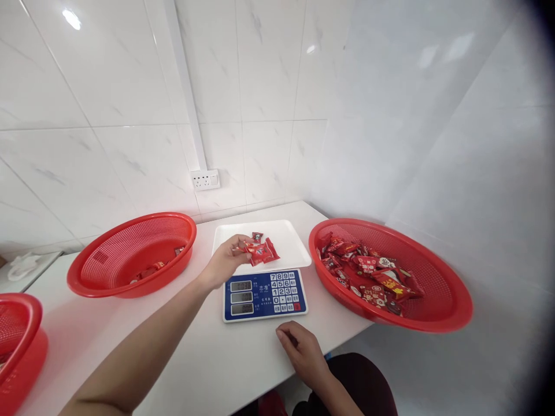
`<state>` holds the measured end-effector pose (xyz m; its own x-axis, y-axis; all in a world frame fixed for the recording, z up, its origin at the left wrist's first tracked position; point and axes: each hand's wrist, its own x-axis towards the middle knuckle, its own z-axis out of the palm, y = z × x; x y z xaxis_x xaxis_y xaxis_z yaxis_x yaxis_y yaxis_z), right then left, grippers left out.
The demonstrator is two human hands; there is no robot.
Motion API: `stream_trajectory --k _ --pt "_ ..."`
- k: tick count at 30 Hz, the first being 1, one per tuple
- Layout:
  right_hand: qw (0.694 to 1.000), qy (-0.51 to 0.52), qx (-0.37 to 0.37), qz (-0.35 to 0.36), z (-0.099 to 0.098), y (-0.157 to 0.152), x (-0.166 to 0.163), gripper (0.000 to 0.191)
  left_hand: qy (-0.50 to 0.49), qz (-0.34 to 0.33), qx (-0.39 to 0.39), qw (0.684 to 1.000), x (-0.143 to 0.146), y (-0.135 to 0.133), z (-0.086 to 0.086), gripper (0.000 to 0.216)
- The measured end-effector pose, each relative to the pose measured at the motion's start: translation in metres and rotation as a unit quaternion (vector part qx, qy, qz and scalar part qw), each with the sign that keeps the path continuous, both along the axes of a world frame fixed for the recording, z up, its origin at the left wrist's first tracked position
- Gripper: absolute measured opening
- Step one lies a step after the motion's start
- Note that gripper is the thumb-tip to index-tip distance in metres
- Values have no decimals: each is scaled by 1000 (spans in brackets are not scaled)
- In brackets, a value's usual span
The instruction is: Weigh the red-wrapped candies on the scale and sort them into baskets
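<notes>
My left hand (225,260) reaches over the white tray (286,234) of a blue-faced digital scale (264,293). Its fingers are closed on a red wrapped candy (254,251). Two or three more red candies (269,249) lie on the tray beside it. My right hand (301,346) rests on the white table (208,358) in front of the scale, fingers curled loosely, holding nothing that I can see.
A red mesh basket (437,300) at right holds several red candy packets (368,271). Another red basket (130,251) at left holds a few candies (151,268). Stacked red baskets (17,341) sit at the far left edge. A wall socket (205,179) is behind.
</notes>
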<state>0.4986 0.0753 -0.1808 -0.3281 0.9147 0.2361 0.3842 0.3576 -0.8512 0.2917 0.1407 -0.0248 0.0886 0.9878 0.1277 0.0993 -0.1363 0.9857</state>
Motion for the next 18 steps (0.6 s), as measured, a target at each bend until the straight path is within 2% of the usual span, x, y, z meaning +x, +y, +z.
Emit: stream_trajectory --k 2,4,8,12,15,18 --pt "997 64 -52 8 11 4 2 32 -49 -47 -4 998 10 -19 -3 31" --pt "988 132 -78 18 31 8 6 41 -53 -72 -7 996 19 -37 -6 34" --pt "971 232 -54 17 80 13 13 48 -5 -111 -4 994 31 -61 -10 32" --pt "982 184 -24 -38 112 10 15 36 -1 -117 -9 993 36 -70 -10 32" --pt "986 143 35 -83 120 5 14 37 -30 -117 -15 993 39 -72 -11 36" --pt "985 92 96 -113 123 0 13 38 5 -128 8 992 41 -74 -13 33"
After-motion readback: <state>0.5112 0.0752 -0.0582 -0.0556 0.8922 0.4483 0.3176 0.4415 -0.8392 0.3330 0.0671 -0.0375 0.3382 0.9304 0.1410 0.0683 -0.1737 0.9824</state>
